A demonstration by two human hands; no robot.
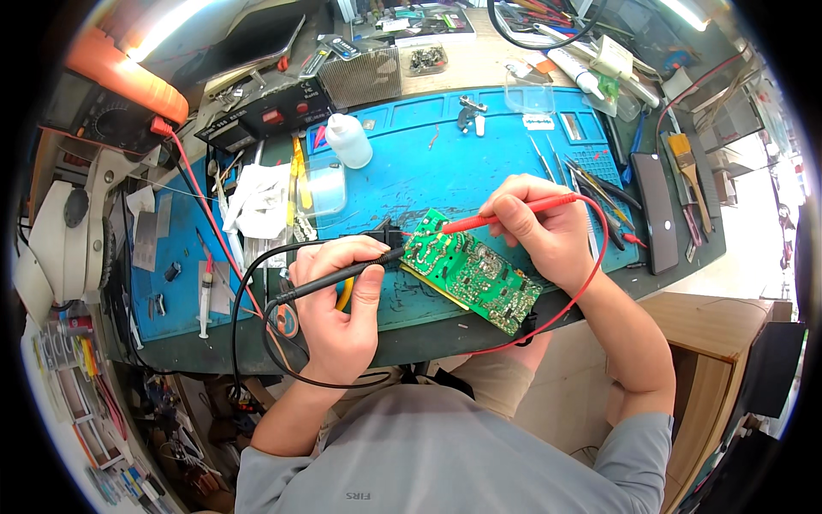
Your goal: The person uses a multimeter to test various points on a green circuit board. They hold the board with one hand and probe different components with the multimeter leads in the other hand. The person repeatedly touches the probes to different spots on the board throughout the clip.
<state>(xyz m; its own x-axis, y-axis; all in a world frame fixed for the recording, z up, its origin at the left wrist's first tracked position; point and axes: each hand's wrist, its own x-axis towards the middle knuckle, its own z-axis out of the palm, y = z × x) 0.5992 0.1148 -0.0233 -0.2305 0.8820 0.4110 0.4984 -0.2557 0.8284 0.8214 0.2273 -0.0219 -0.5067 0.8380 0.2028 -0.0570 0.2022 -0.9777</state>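
Note:
A green circuit board (475,272) lies tilted at the near edge of the blue work mat, its soldered side facing up. My left hand (336,313) is closed round a black multimeter probe (338,276), whose tip reaches the board's upper left end. In my right hand (539,231) a red multimeter probe (505,213) is pinched, its tip pointing down at the same end of the board. Whether either tip touches the solder is too small to tell. A black plug (385,233) sits against the board's left end, beside the black probe.
An orange-cased multimeter (120,94) stands at the back left. On the blue mat (411,171) are a white squeeze bottle (348,141), a clear plastic tray (324,186) and a small clamp (471,116). Tweezers (591,184) and a dark phone (653,214) lie at the right.

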